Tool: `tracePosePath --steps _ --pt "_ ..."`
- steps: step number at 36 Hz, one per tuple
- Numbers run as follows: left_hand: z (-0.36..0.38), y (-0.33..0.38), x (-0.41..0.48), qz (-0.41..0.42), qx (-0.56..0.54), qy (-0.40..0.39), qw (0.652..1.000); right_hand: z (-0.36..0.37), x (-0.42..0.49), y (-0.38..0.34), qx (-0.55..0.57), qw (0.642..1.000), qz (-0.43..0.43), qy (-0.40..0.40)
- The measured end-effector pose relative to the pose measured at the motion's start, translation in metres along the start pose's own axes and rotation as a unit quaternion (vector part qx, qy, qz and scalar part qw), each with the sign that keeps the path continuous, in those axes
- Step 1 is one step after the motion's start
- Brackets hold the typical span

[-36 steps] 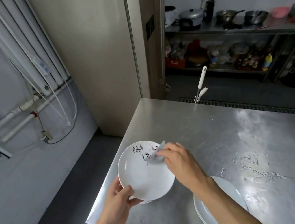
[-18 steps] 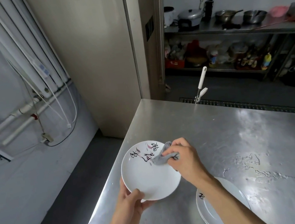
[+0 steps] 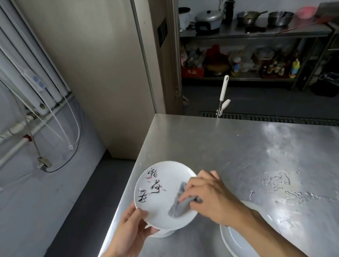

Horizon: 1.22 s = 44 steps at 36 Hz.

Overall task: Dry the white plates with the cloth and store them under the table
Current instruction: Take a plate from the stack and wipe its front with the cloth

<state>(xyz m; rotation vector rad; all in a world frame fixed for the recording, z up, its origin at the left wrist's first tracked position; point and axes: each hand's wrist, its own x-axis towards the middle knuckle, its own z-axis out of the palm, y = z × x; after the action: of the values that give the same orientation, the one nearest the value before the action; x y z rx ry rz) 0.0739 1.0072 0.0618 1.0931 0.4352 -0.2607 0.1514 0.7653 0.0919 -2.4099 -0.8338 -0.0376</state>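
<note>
Left hand (image 3: 128, 234) gripped the near rim of a white plate (image 3: 162, 194) with black brush writing, held tilted over the counter (image 3: 255, 159) corner. Right hand (image 3: 212, 196) pinched the gray cloth (image 3: 179, 205), pressing it on the plate's face. More white plates (image 3: 237, 247) sat stacked on the counter under the right forearm.

The scene is taken in through a single wide-angle view, worn on the head and directed forward and steeply down onto the counter (image 3: 255, 159). The left hand (image 3: 132, 240), the right hand (image 3: 213, 196), and the plate (image 3: 158, 208) and cloth (image 3: 179, 207) held over the counter's near left corner are seen close, while the shelf rack (image 3: 255, 34) is seen well beyond the counter's far edge.
</note>
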Motion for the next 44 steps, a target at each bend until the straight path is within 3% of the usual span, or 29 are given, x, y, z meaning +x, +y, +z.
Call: tracePosePath --steps 3,7,8,11,16,18,20,24,29,34,38,41,44 --pt "0.005 -0.001 -0.001 0.014 0.005 0.003 1.000 -0.004 0.010 0.002 0.001 0.995 0.076 0.063" --pt "0.007 0.001 0.000 0.027 -0.012 0.030 0.999 0.000 0.007 -0.012 0.068 0.994 0.026 -0.079" --pt "0.008 0.001 -0.001 0.032 -0.014 0.032 0.999 0.000 0.007 -0.012 0.076 0.994 0.034 -0.069" --pt "0.014 0.001 -0.004 0.054 -0.006 0.038 0.998 0.000 0.013 -0.006 0.019 0.993 0.094 0.066" --pt "0.018 0.001 -0.004 0.071 -0.042 0.049 0.995 0.018 -0.002 -0.033 0.031 0.998 0.007 -0.045" --pt "0.016 -0.002 -0.003 0.078 -0.071 0.055 0.993 0.025 -0.004 -0.031 0.019 0.999 0.017 0.040" --pt "0.019 -0.005 -0.004 0.091 -0.081 0.059 0.991 0.031 -0.002 -0.029 0.063 0.987 0.082 0.125" --pt "0.032 -0.012 -0.011 0.096 -0.051 0.025 0.994 0.041 0.001 -0.030 0.209 0.954 0.176 0.121" --pt "0.023 -0.006 -0.016 0.052 -0.071 -0.001 0.996 0.030 -0.004 -0.007 0.243 0.949 0.153 0.127" --pt "0.009 0.008 -0.014 0.001 0.015 0.004 1.000 0.008 -0.009 0.018 0.215 0.969 0.104 0.066" --pt "0.007 0.008 -0.011 -0.030 0.067 -0.021 0.997 0.008 -0.009 0.024 0.152 0.982 0.083 0.077" --pt "0.007 0.002 -0.005 -0.031 0.031 -0.009 0.999 0.016 -0.015 0.012 -0.047 0.991 0.053 0.114" --pt "0.009 -0.003 0.000 -0.029 -0.016 0.012 0.999 0.025 -0.025 -0.010 -0.031 0.998 -0.028 0.040"
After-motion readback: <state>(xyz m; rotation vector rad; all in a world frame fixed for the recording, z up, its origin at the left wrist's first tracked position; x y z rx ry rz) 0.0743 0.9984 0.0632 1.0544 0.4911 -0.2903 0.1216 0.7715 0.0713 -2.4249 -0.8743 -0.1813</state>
